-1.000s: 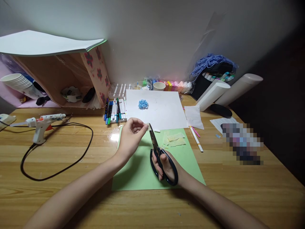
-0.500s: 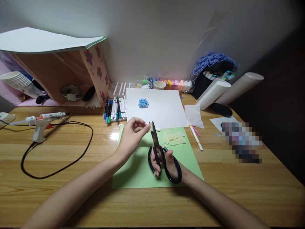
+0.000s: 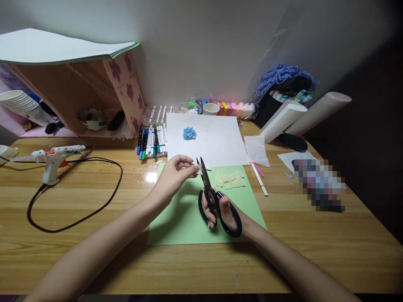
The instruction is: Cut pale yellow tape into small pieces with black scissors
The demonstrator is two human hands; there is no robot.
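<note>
My left hand (image 3: pixel 178 176) pinches a small pale yellowish scrap of paper (image 3: pixel 199 169) between thumb and fingertips. My right hand (image 3: pixel 225 212) is wrapped round the black handles of a pair of scissors (image 3: pixel 206 181). Their blades point up and are slightly parted, right beside the scrap. Both hands are above a green sheet of paper (image 3: pixel 182 226). On that sheet, to the right of the blades, lie pale yellow paper strips (image 3: pixel 233 179). Beyond the hands, a heap of blue shreds (image 3: pixel 189 133) rests on a white sheet (image 3: pixel 217 138).
A glue gun (image 3: pixel 53 161) with a looped black cable lies at left, before a pink cardboard box (image 3: pixel 124 90). Markers (image 3: pixel 153 140) are grouped behind my left hand. A paper cup (image 3: pixel 210 109) stands at the back. White rolls (image 3: pixel 285 121) lean at right, near a pixelated patch.
The scissor blades have parted slightly, and my right hand has shifted a little to the right. My left hand keeps its pinch on the scrap. The whole view has shifted slightly.
</note>
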